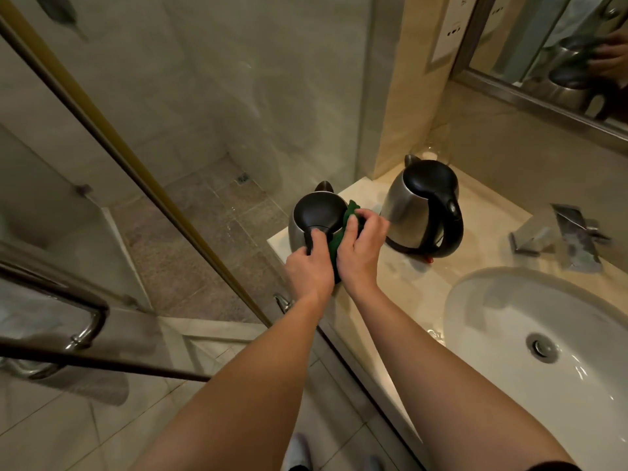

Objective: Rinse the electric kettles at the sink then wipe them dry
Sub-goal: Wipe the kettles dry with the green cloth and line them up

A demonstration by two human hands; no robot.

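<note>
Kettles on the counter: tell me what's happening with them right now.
A person is wiping the near kettle at the left end of the marble counter. The left hand grips its black handle, while the right hand presses a green cloth against its steel side. The second kettle stands upright and untouched further back, lid shut. The white sink lies to the right, below the faucet, with no water running.
</note>
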